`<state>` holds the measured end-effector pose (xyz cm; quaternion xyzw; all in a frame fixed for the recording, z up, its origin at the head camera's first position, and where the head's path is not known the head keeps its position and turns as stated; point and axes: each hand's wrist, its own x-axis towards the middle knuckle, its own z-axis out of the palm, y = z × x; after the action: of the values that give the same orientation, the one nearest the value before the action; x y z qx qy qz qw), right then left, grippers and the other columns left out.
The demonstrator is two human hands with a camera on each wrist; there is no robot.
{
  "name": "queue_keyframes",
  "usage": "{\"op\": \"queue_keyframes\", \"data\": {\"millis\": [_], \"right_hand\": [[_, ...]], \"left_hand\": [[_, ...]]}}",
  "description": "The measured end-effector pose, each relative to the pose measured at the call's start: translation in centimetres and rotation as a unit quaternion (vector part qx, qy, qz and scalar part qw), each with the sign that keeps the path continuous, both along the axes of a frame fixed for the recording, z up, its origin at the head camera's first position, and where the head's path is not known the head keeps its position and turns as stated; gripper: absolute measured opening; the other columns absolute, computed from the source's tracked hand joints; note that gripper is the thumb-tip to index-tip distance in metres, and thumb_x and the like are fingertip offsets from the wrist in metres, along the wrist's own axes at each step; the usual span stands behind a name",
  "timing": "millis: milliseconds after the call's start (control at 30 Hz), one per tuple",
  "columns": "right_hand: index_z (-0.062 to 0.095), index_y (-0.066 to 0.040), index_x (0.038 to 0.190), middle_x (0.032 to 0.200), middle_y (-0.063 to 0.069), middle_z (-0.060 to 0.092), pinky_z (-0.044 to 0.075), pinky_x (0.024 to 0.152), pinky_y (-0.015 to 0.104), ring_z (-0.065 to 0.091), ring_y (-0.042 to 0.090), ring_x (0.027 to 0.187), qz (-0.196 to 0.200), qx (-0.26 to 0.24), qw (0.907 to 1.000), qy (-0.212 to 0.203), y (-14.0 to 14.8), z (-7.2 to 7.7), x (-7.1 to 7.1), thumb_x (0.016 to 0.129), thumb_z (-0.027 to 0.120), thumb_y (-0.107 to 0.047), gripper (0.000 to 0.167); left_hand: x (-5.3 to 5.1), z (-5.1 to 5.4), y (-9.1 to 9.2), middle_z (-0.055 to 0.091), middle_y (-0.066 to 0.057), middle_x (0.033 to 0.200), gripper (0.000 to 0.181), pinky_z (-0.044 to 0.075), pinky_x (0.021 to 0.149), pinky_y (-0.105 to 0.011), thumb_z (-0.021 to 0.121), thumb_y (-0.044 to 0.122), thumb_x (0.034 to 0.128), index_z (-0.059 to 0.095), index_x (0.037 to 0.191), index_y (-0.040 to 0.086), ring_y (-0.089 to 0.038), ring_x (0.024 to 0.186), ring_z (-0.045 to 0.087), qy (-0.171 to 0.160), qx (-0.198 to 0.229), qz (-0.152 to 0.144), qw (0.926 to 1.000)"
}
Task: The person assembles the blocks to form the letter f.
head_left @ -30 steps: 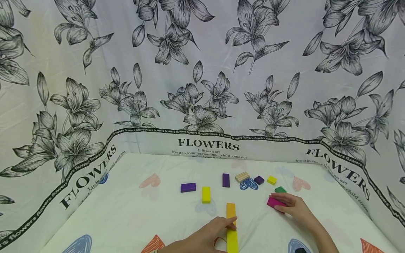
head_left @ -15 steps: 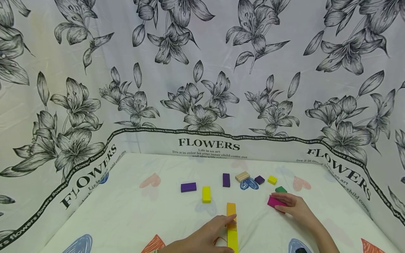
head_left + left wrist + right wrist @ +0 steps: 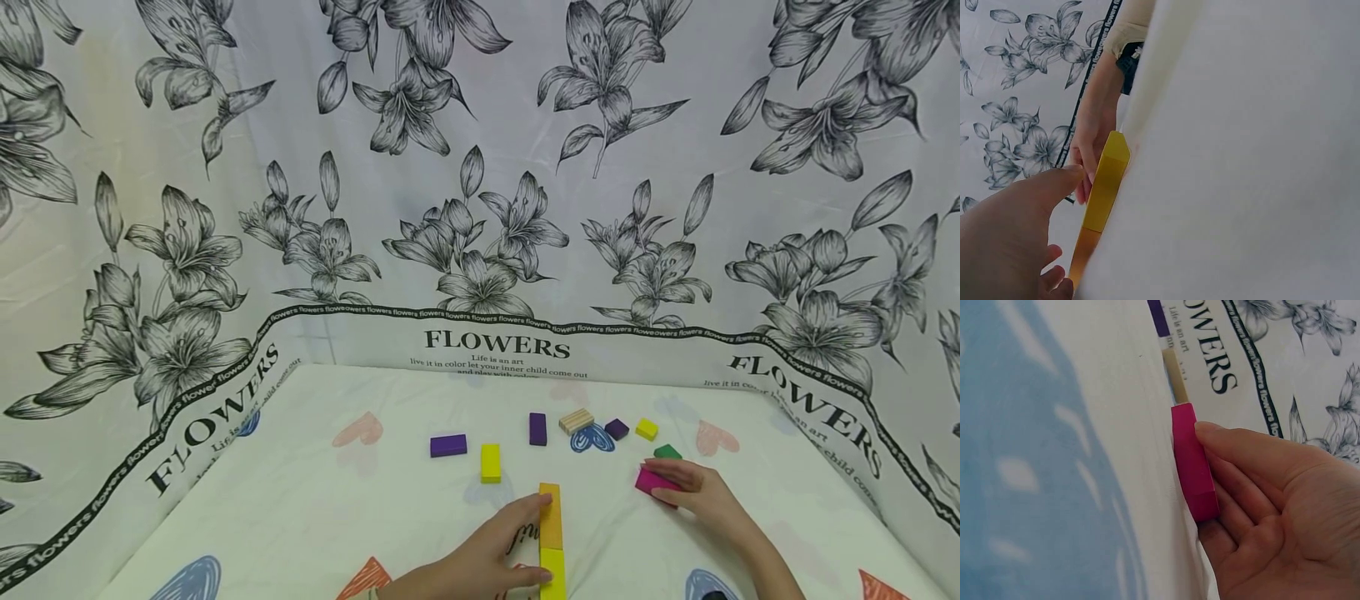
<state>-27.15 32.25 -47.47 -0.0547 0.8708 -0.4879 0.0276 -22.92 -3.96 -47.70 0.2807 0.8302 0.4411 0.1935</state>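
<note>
Currently, nearest is the yellow strip (image 3: 553,560), lying lengthwise twd the worktop's (image 3: 322,508) near edge (edge itself out of view). L hand (image 3: 476,554) comes in from the left, fingers spread, pinching nothing: thumb at the yellow strip, index tip on the orange block (image 3: 552,525), which touches the strip end to end. Main risk, I'd guess: uneven push from thumb vs index twists the pair & gaps the join.

Further out, twd the right edge, R hand (image 3: 705,493) pinches the pink block (image 3: 648,481) btwn thumb & fingers; block seems to rest on the worktop. Green block (image 3: 667,452) is just behind, so a careless fwd shove could prob. knock it.

Beyond, left of centre: yellow block (image 3: 491,463), then purple block (image 3: 448,446). Nr far edge, loose row: 2nd purple block (image 3: 537,429), wood block (image 3: 577,420), small purple block (image 3: 617,429), yellow cube (image 3: 647,428). Flower curtain (image 3: 420,275) behind.
</note>
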Motion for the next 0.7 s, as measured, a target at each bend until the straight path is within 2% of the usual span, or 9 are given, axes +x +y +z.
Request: {"op": "queue_keyframes", "data": {"millis": [367,567,700], "right_hand": [[0.056,-0.004,0.135,0.135,0.016,0.061,0.045,0.089,0.004,0.057,-0.014,0.108,0.003,-0.02,0.9998,0.002,0.06,0.01,-0.08,0.087,0.073,-0.026,0.055],[0.053,-0.003,0.137,0.136,0.017,0.06,0.047,0.089,0.006,0.062,-0.004,0.114,0.004,-0.017,0.9997,0.018,-0.3,0.17,-0.11,0.089,0.071,-0.025,0.056],[0.053,-0.007,0.138,0.139,0.014,0.059,0.045,0.094,0.007,0.058,0.013,0.127,-0.002,0.005,0.9994,0.036,-0.83,0.41,-0.09,0.089,0.071,-0.027,0.056]], "left_hand": [[-0.05,-0.22,0.05,0.033,0.022,0.154,0.079,0.029,0.118,-0.054,0.075,0.046,0.0823,0.03,0.148,0.046,-0.01,0.144,0.034,-0.017,0.006,0.007,0.9998],[-0.23,-0.55,-0.15,0.034,0.022,0.154,0.08,0.03,0.118,-0.052,0.074,0.048,0.0822,0.029,0.148,0.044,-0.008,0.143,0.034,-0.004,0.009,-0.002,1.0],[-0.23,-0.55,-0.09,0.035,0.023,0.153,0.079,0.03,0.118,-0.053,0.075,0.047,0.0817,0.03,0.147,0.046,-0.008,0.142,0.035,-0.01,0.011,-0.001,0.9999]]}}
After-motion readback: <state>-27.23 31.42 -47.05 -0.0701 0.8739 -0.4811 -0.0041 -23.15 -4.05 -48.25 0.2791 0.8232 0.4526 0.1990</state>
